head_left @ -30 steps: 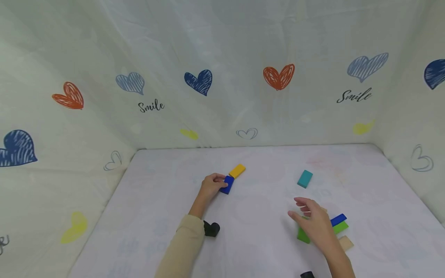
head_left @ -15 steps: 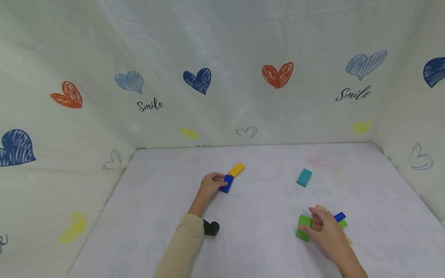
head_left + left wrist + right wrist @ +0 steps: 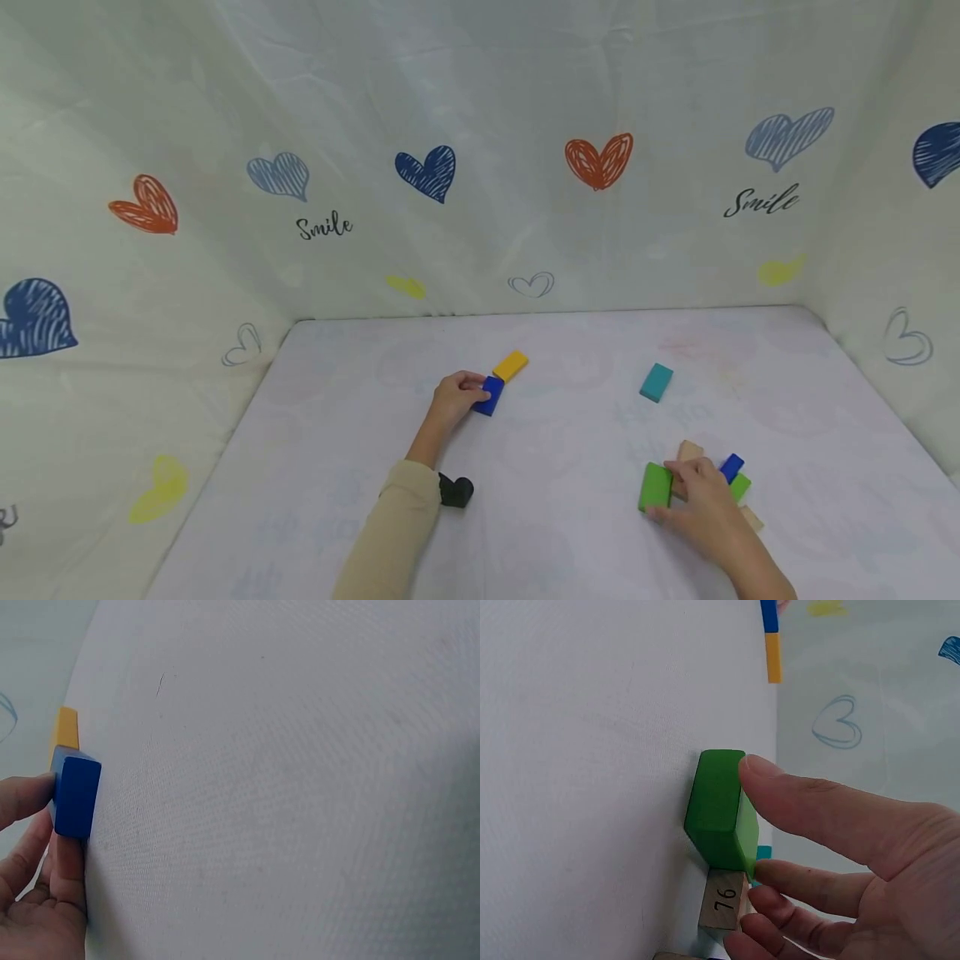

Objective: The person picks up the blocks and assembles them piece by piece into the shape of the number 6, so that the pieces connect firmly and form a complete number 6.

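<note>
My left hand [image 3: 455, 400] grips a blue block [image 3: 490, 396] between thumb and fingers on the white tabletop. One end of the blue block meets the corner of a yellow block [image 3: 511, 366]. In the left wrist view, the thumb rests on the blue block's [image 3: 76, 796] upper face and the fingers lie beneath and behind it. At the right, my right hand [image 3: 705, 510] spans a green block [image 3: 656, 487], its thumb at the near end and index finger at the far end. A wooden block [image 3: 724, 900] with printed digits stands against the green one, under the curled fingers.
A teal block [image 3: 656, 382] lies farther back on the right. Beside the right hand are a small blue block [image 3: 732, 467], another green block [image 3: 740, 487] and a wooden piece [image 3: 752, 517]. A black rounded object [image 3: 456, 492] sits by the left sleeve, partly hidden.
My right hand has moved down and right onto the green block, its thumb and index finger coming to the block's ends. The left hand keeps its grip on the blue block.
</note>
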Demonstrator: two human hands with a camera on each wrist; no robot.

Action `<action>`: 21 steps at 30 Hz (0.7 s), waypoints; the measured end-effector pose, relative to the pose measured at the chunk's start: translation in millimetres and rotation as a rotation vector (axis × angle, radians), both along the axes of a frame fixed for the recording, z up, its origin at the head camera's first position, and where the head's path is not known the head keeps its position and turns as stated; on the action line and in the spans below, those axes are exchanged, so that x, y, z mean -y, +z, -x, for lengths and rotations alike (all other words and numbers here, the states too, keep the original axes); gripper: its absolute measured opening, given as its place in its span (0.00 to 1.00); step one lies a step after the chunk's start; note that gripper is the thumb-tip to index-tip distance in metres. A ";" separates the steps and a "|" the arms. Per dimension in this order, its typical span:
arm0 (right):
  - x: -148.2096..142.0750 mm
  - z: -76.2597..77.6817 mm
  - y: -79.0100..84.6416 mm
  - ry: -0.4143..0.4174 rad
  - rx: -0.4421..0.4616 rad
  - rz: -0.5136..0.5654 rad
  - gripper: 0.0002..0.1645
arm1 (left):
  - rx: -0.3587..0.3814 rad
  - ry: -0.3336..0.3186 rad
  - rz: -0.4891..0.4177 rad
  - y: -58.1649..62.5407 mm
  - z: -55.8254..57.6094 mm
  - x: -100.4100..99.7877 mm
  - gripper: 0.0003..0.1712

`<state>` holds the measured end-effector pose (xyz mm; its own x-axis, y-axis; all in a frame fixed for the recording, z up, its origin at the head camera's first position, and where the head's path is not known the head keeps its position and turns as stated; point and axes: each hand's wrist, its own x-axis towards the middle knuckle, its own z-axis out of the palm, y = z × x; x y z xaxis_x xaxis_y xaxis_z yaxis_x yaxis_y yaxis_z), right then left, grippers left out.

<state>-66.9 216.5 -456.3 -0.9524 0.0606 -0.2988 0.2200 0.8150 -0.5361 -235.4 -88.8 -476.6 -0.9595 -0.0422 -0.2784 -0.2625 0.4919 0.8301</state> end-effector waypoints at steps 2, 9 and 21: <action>-0.5 0.2 -0.6 0.019 -0.010 -0.023 0.51 | 0.007 -0.001 -0.003 0.0 0.1 0.0 0.15; 0.5 1.2 -0.5 0.030 -0.003 -0.041 0.51 | 0.010 0.000 -0.003 1.9 0.0 -0.3 0.15; 0.7 1.9 -2.2 0.032 -0.027 -0.058 0.50 | 0.009 -0.005 -0.002 2.1 0.6 -0.5 0.15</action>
<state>-68.8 215.8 -458.5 -0.9617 0.0465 -0.2701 0.1796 0.8514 -0.4928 -236.0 -88.3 -474.6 -0.9572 -0.0371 -0.2872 -0.2677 0.4912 0.8289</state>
